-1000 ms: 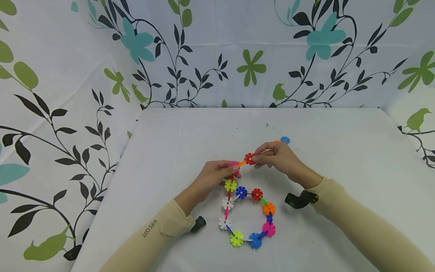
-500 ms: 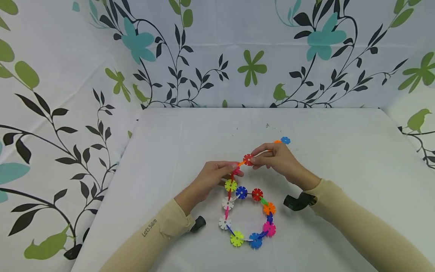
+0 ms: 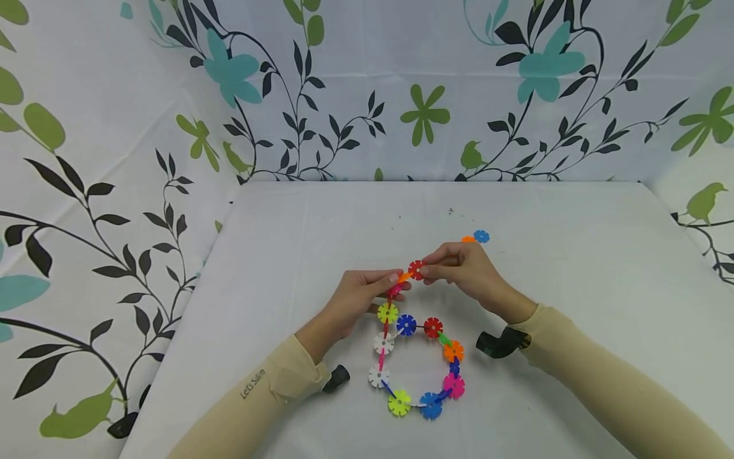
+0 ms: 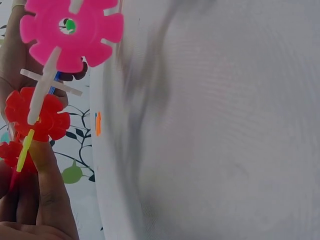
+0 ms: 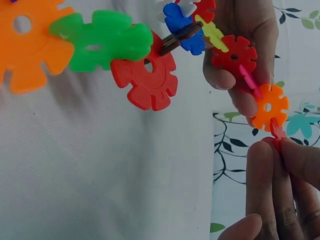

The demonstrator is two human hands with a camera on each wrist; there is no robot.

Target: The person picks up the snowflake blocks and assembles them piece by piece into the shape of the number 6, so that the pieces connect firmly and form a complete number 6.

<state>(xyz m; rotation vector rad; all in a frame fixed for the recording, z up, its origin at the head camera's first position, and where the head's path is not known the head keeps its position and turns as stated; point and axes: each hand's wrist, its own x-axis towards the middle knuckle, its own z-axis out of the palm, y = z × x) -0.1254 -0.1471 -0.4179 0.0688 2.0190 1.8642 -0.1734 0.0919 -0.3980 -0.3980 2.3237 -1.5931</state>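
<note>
My left hand (image 3: 360, 301) holds the upper end of a chain of notched plastic snowflake discs, its thumb and fingers around a pink disc (image 3: 395, 289). An orange disc (image 3: 404, 277) links that end to a red disc (image 3: 416, 269). My right hand (image 3: 483, 279) pinches this red disc between thumb and fingers. In the right wrist view the red disc (image 5: 278, 131) is seen edge-on, slotted into the orange disc (image 5: 268, 107). Below the hands, the rest of the chain curves into a loop on the table, with a blue disc (image 3: 431, 406) at its bottom.
Behind the right hand, a loose light-blue disc (image 3: 482, 236) and an orange disc (image 3: 468, 239) lie on the white table (image 3: 573, 255). A patterned cloth (image 3: 355, 64) hangs at the back and left. Dark wrist cameras, such as one at the right sleeve (image 3: 501, 342), sit near the tabletop.
My right hand has shifted slightly left with the red disc, closer to the left hand. The left fingers have adjusted around the pink disc. The loop below has stayed in place.
</note>
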